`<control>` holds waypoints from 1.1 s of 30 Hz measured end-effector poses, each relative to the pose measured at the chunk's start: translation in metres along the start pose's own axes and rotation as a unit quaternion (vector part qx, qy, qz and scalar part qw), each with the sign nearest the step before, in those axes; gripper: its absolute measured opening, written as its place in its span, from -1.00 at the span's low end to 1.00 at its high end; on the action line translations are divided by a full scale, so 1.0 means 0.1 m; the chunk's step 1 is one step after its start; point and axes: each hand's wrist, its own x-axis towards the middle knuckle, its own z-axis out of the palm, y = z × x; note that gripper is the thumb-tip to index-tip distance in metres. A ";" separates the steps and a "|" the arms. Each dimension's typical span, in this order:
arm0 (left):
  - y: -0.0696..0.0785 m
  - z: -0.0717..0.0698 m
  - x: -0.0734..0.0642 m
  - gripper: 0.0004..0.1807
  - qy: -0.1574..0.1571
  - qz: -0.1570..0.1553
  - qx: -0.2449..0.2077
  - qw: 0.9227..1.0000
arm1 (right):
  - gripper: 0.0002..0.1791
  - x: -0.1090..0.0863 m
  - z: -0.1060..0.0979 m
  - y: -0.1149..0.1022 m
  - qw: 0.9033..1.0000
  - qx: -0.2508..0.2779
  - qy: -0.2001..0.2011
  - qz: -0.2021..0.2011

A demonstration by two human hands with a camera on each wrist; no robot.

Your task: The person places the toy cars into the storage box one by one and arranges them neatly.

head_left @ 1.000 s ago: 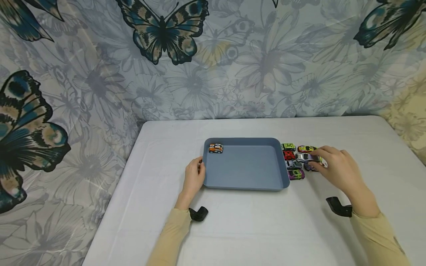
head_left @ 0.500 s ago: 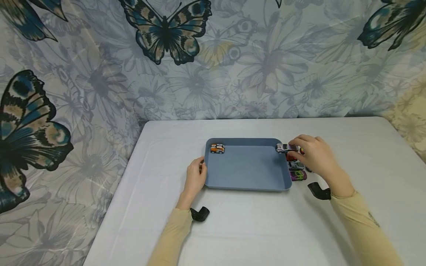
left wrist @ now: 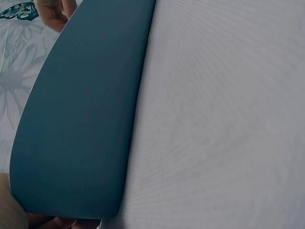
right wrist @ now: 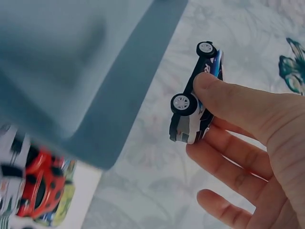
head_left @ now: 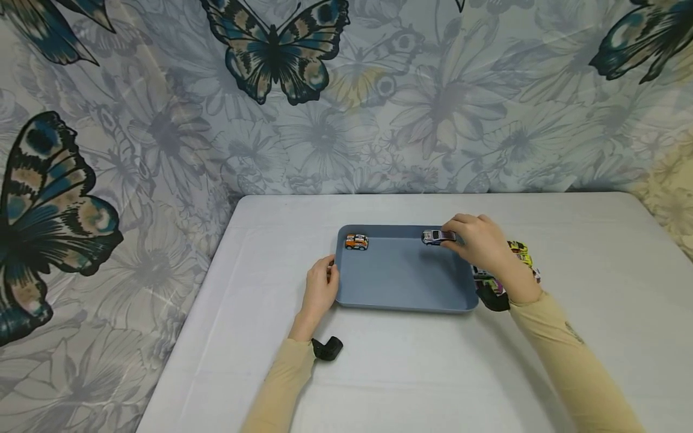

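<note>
My right hand (head_left: pixel 479 240) pinches a silver toy car (head_left: pixel 437 237) between thumb and fingers, over the far right part of a blue-grey tray (head_left: pixel 406 282). Up close in the right wrist view the toy car (right wrist: pixel 196 98) shows black wheels with white rims, and the thumb presses its side. With fingers curled at the left rim, my left hand (head_left: pixel 319 285) grips the tray. In the left wrist view, its fingers (left wrist: pixel 62 222) show at the tray's end wall. An orange toy car (head_left: pixel 357 242) sits in the tray's far left corner.
Several toy cars stand against the tray's right side, partly hidden by my right forearm; a yellow car (head_left: pixel 518 248) and, in the right wrist view, a red car (right wrist: pixel 42 186) show among them. White cloth covers the table (head_left: pixel 400 367). A butterfly-patterned wall (head_left: pixel 379 144) rises behind.
My right hand has lifted the silver toy car from among the cars at the right and carried it leftward over the tray. My left hand has stayed at the tray's left rim.
</note>
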 end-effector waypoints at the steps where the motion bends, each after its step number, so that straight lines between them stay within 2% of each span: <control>1: 0.00 0.00 0.00 -0.71 0.000 0.000 0.001 1.000 | -0.72 0.02 0.02 -0.01 1.000 0.001 -0.001 -0.003; 17: 0.00 0.00 0.00 -0.71 0.002 -0.001 0.002 1.000 | -0.75 0.38 0.29 -0.35 0.997 0.008 -0.065 -0.034; 27: 0.00 0.00 0.00 -0.71 0.005 -0.002 0.004 1.000 | -0.77 0.53 0.46 -0.51 0.995 0.017 -0.078 -0.066; 33: 0.01 -0.01 0.01 -0.71 0.003 -0.002 0.004 1.000 | -0.77 0.60 0.55 -0.58 0.994 0.026 -0.087 -0.067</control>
